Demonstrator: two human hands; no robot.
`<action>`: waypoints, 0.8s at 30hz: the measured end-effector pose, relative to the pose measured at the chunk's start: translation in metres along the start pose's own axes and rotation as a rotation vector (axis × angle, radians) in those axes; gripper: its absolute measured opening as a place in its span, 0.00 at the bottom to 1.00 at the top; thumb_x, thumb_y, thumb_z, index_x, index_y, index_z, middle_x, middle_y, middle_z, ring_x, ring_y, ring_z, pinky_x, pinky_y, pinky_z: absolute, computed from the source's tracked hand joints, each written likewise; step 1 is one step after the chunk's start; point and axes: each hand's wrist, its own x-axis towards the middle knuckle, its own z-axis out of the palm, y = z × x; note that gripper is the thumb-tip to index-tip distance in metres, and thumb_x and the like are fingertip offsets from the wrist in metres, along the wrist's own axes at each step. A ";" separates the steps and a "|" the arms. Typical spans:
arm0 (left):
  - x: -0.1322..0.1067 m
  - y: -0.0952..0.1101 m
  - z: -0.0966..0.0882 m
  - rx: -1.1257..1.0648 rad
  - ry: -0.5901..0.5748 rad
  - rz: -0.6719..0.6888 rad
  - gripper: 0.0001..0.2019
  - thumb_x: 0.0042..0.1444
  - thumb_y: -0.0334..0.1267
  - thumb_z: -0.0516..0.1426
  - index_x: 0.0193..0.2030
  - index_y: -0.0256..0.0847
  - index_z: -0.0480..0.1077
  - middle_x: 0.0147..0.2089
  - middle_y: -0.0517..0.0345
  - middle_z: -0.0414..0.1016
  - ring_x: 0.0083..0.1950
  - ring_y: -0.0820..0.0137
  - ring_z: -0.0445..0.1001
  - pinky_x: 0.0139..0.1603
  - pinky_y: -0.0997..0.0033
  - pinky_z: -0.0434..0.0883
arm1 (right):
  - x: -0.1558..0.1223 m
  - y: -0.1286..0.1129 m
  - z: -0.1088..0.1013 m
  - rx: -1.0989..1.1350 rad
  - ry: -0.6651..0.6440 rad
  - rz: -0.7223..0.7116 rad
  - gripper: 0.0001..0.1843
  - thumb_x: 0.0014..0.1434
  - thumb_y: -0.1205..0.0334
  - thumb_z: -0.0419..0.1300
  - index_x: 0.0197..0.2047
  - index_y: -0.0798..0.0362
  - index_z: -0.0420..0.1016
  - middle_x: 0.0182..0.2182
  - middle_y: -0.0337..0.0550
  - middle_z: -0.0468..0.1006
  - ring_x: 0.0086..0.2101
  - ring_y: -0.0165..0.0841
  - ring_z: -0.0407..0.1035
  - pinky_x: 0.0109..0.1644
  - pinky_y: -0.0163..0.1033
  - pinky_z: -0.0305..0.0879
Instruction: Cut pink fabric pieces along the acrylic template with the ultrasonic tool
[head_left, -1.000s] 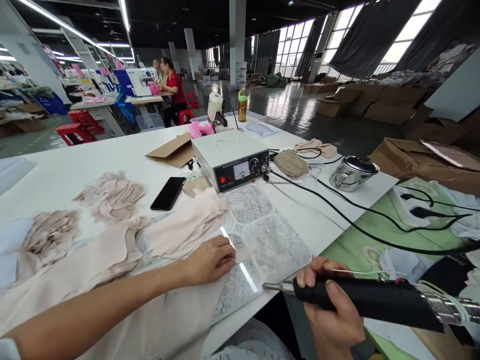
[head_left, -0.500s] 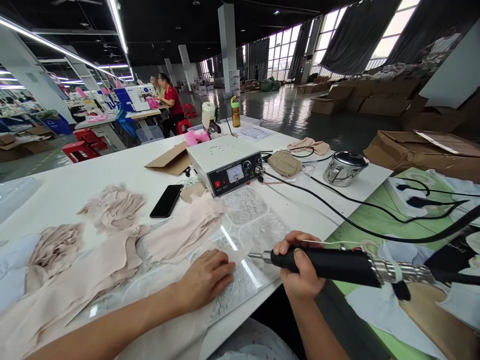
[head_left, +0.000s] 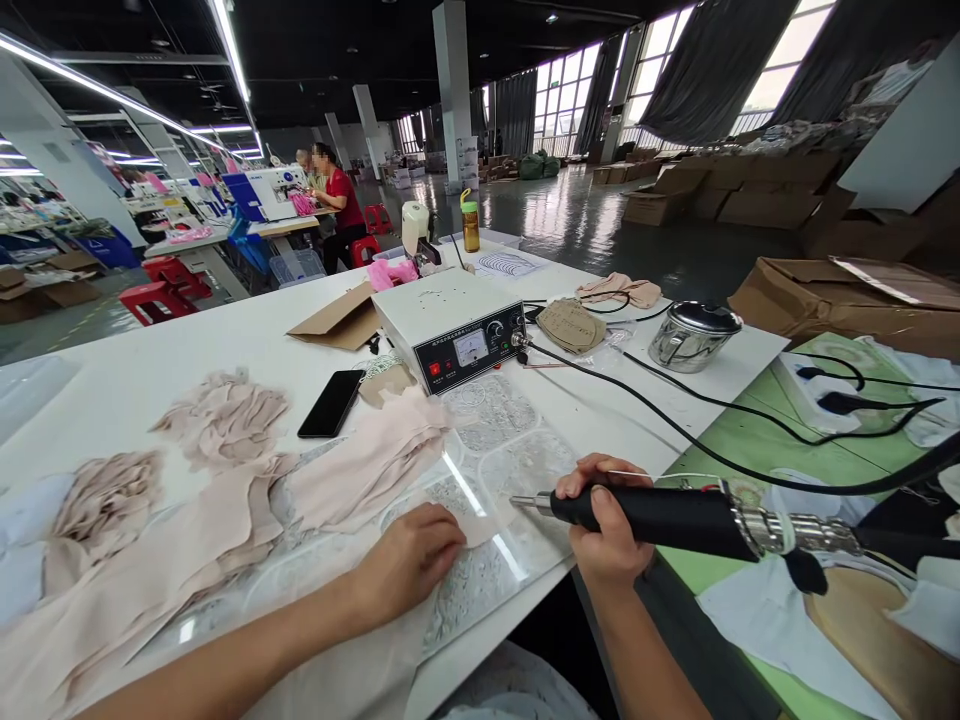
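Observation:
My right hand is wrapped around the black grip of a corded ultrasonic welding gun. Its thin metal tip points left, over the clear patterned sheet on the table. My left hand rests on that sheet, its fingers bent and drawn together on a small pale beige fabric piece. The piece's free end sticks out toward the metal tip, with a gap between them. Left of the hand lie layered beige fabric strips and a longer fabric stack.
A control box with a dial sits mid-table beside a phone. Cables run right, past a steel mug. A bottle stands at the back. Cardboard boxes are on the right; a person in red sits far off.
The tool's tip has moved slightly right, away from the fabric piece. My left fingers have curled in more, and the fabric's free end lies lower.

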 end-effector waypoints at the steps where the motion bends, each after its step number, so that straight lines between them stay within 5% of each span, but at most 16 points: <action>1: 0.004 0.000 -0.003 -0.069 0.003 -0.098 0.10 0.61 0.37 0.53 0.38 0.40 0.76 0.40 0.52 0.77 0.39 0.65 0.74 0.40 0.68 0.72 | 0.001 -0.001 -0.001 0.000 0.011 0.001 0.07 0.52 0.63 0.59 0.37 0.52 0.69 0.32 0.37 0.72 0.22 0.27 0.64 0.27 0.40 0.64; 6: 0.014 -0.004 -0.017 -0.180 0.007 -0.331 0.15 0.60 0.44 0.53 0.35 0.37 0.77 0.31 0.56 0.77 0.32 0.68 0.73 0.32 0.73 0.69 | 0.005 -0.006 -0.009 0.015 0.068 0.005 0.07 0.50 0.65 0.58 0.36 0.52 0.70 0.31 0.38 0.73 0.21 0.28 0.63 0.26 0.40 0.63; 12: 0.013 -0.007 -0.017 -0.274 0.006 -0.437 0.16 0.57 0.47 0.55 0.37 0.37 0.78 0.33 0.56 0.77 0.33 0.67 0.73 0.33 0.73 0.68 | 0.006 -0.009 -0.012 -0.002 0.148 0.057 0.09 0.45 0.65 0.59 0.34 0.52 0.71 0.29 0.38 0.73 0.21 0.28 0.64 0.25 0.39 0.64; 24: 0.008 0.001 -0.010 -0.204 0.036 -0.315 0.13 0.59 0.43 0.54 0.37 0.38 0.78 0.33 0.56 0.77 0.34 0.66 0.74 0.35 0.72 0.70 | 0.006 -0.008 -0.012 -0.005 0.187 0.055 0.10 0.45 0.63 0.59 0.34 0.53 0.71 0.29 0.38 0.73 0.22 0.28 0.64 0.26 0.38 0.64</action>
